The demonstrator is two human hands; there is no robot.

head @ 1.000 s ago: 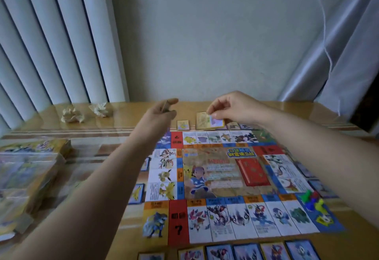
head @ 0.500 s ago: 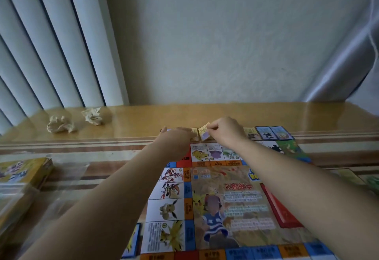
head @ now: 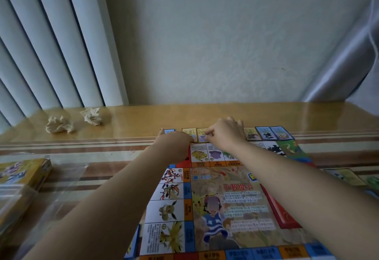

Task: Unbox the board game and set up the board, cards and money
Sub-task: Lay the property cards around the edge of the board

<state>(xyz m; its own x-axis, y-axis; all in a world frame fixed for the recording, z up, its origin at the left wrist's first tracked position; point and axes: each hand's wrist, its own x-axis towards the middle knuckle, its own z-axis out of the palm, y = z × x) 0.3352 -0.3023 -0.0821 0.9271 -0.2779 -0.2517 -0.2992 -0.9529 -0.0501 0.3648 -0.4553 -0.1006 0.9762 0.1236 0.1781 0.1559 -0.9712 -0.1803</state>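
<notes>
1. Far left: the box point(head: 22, 175) lies on the desk point(head: 143, 120) with a clear wrapper point(head: 61, 177) beside it. Two paper wads point(head: 59, 125) sit near the blinds, well apart from the work.
2. The left hand point(head: 176, 142) reaches over the far left corner of the board point(head: 225, 208). Its back faces the camera and hides the fingers, so I cannot tell the state of this grip.
3. The board lies unfolded and flat on the desk. A red deck point(head: 283, 212) rests right of its middle.
4. A row of cards point(head: 266, 133) lies face up on the desk, just outside the board's far edge.
5. The right hand point(head: 225, 134) has its grip closed: thumb and forefinger pinch one card point(head: 202, 137). The card is low in that row, beside a yellow one. Contact with the desk cannot be confirmed.
6. Step in hand, as judged: laying cards out along the far edge, each by its own square.
7. The next move calls for setting this card down square to its neighbours and letting go without nudging them. No money shows in view, so that part is probably not yet laid out.
</notes>
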